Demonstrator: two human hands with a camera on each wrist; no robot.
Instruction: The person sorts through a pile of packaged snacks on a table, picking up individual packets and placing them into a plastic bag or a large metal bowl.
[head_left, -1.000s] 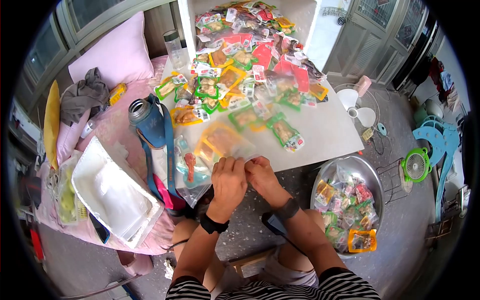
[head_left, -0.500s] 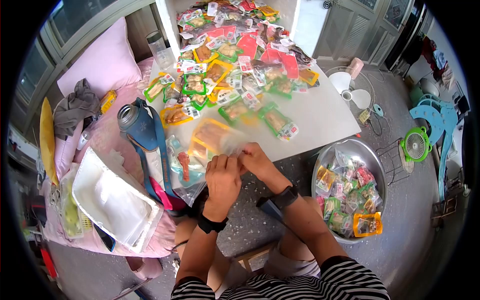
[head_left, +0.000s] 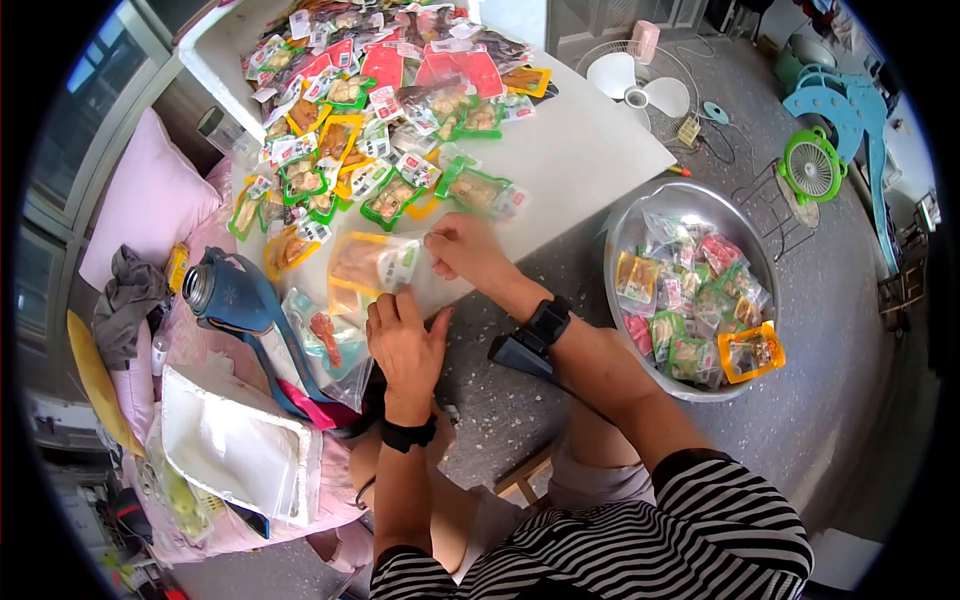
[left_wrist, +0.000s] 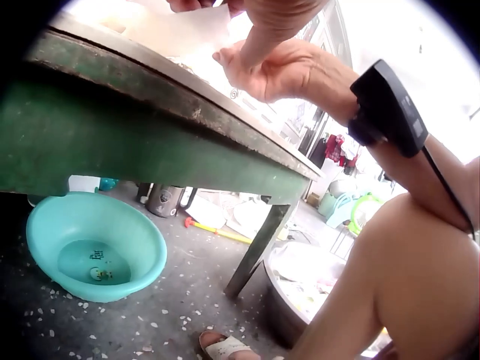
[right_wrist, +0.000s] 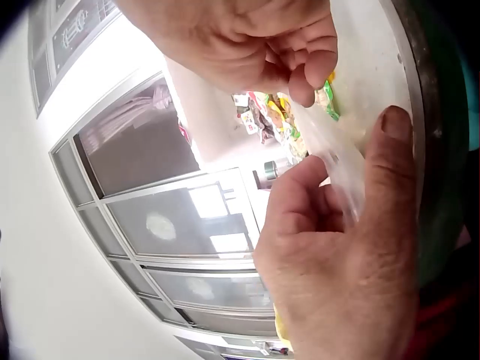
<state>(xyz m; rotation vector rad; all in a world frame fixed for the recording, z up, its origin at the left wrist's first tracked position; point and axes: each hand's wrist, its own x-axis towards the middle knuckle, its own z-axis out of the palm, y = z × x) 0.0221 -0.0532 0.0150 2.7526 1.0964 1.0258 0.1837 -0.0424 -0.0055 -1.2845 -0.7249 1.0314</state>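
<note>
An orange-rimmed food packet [head_left: 375,262], with brown food inside and a pale end printed in green, lies over the near edge of the white table [head_left: 560,190]. My left hand [head_left: 403,350] holds its lower right corner, thumb spread away; in the right wrist view, clear film [right_wrist: 345,180] runs between that thumb and the curled fingers. My right hand [head_left: 468,250] hovers just beside the packet's right end. Its fingers are loosely curled, with the fingertips [right_wrist: 302,90] close to the film's edge. A pack with a reddish piece [head_left: 325,335] lies left of my left hand.
Many packets [head_left: 385,65] spill from a white foam box [head_left: 215,70] across the table. A metal basin [head_left: 625,330] of packets stands right. A blue flask [head_left: 235,290] and foam tub [head_left: 240,440] sit left. Under the table is a turquoise basin [left_wrist: 97,244].
The hands, together at the packet's end before, have moved apart; the right one sits farther right and up. The left thumb has spread. The head view has swung right.
</note>
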